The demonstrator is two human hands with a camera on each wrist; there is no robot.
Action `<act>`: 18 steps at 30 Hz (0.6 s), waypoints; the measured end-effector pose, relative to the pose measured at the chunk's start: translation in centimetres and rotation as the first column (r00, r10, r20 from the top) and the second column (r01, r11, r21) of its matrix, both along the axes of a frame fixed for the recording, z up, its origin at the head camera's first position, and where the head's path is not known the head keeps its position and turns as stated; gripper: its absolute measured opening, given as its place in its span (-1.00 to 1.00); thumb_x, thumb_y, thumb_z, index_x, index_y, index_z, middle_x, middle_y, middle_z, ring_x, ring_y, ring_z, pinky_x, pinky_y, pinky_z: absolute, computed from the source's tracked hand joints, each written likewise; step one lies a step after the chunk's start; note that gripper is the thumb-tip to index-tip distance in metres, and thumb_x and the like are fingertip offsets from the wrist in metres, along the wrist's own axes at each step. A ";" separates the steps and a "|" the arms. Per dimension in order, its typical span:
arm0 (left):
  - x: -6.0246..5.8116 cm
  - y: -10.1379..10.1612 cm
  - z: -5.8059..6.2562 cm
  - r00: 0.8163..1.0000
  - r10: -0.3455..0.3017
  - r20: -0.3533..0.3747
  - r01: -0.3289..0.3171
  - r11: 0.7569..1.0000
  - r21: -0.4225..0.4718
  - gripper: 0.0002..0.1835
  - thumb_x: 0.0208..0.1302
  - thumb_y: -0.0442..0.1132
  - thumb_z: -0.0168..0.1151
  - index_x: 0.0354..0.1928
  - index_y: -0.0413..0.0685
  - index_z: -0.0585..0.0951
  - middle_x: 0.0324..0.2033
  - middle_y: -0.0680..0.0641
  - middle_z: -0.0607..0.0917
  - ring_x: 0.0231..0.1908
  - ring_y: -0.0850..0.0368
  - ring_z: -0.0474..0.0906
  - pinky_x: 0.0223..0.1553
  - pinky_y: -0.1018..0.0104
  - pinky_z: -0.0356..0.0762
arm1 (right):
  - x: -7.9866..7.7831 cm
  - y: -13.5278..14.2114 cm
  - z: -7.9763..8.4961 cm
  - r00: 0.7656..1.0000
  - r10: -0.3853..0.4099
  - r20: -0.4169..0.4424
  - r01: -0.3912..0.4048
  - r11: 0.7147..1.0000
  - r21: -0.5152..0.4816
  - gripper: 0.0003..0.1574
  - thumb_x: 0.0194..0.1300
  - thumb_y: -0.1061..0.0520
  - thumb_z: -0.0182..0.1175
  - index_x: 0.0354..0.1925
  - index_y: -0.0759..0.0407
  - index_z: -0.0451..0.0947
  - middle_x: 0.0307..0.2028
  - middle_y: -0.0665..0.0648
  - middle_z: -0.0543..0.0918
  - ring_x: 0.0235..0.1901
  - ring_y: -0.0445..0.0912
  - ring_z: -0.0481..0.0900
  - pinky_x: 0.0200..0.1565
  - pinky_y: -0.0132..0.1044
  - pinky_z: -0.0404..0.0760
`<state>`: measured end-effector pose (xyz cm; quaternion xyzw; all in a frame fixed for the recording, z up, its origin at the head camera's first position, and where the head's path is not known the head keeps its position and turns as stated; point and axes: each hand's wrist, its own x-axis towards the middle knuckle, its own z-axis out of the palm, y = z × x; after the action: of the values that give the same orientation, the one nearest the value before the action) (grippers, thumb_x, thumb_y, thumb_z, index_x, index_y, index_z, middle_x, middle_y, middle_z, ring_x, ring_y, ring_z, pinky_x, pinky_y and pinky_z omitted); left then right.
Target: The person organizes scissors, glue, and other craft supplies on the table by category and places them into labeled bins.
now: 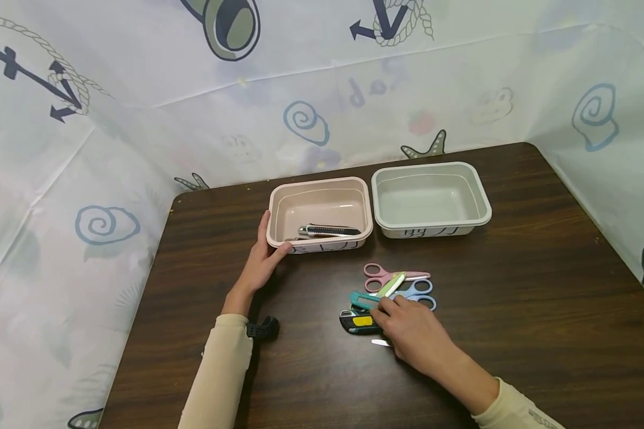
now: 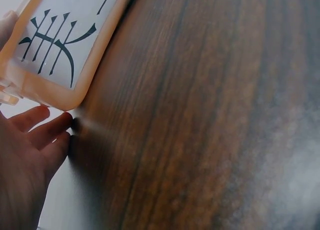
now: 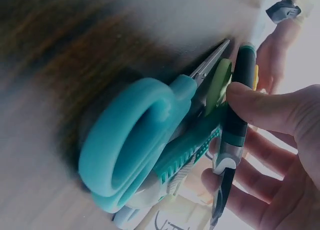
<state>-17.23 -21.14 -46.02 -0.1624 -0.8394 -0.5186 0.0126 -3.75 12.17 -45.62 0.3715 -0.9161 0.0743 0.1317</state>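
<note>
My left hand (image 1: 257, 265) touches the near left corner of a pink plastic box (image 1: 367, 205). Its thumb lies at the front rim, and relaxed fingers rest along the left side. Inside the box is a black and silver utility knife (image 1: 333, 230). My right hand (image 1: 415, 333) pinches a black utility knife (image 3: 242, 70) with a yellow part between thumb and fingers. Close by lie a teal cutter (image 1: 364, 300), pink scissors (image 1: 374, 271), blue scissors (image 1: 421, 287) and a light-green tool (image 1: 393, 285). Teal-handled scissors (image 3: 135, 140) are mostly hidden under my right hand in the head view.
To the right of the pink box stands a pale green box (image 1: 434, 229). Both have dark lettering on white front labels. A patterned cloth (image 1: 236, 119) hangs behind the dark wooden table (image 1: 542, 298). A black band (image 1: 263, 329) circles the left wrist.
</note>
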 end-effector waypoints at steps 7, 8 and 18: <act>0.0 0.0 0.1 1.000 -0.001 0.012 0.001 1.000 0.001 -0.06 0.38 -0.31 0.20 0.55 -0.16 -0.22 0.43 -0.41 0.13 0.30 -0.34 0.29 0.21 -0.19 0.25 | 0.4 0.3 0.3 0.999 0.023 0.025 -0.023 1.000 0.004 -0.54 -0.02 0.28 0.43 -0.06 0.09 0.68 -0.18 0.05 0.62 -0.25 -0.01 0.56 -0.33 -0.14 0.58; 0.0 0.0 0.1 1.000 -0.002 0.012 0.002 1.000 0.000 -0.06 0.38 -0.31 0.20 0.55 -0.16 -0.22 0.43 -0.41 0.13 0.30 -0.34 0.28 0.21 -0.19 0.25 | 0.4 0.3 0.3 0.999 0.025 0.027 -0.025 1.000 0.002 -0.53 -0.01 0.28 0.43 -0.05 0.08 0.68 -0.18 0.04 0.62 -0.24 -0.01 0.57 -0.32 -0.15 0.58; 0.0 0.0 0.0 1.000 -0.013 0.016 0.013 1.000 0.016 -0.06 0.39 -0.30 0.19 0.55 -0.15 -0.23 0.43 -0.41 0.10 0.31 -0.35 0.27 0.21 -0.18 0.26 | 0.7 0.1 0.7 0.998 0.062 -0.007 -0.062 0.996 -0.058 -0.50 -0.05 0.29 0.43 -0.07 0.03 0.68 -0.22 0.01 0.59 -0.25 -0.02 0.56 -0.32 -0.14 0.57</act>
<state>-17.27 -21.16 -46.00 -0.1636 -0.8343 -0.5264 0.0038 -3.09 12.28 -44.88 0.3960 -0.9012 0.1041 0.1425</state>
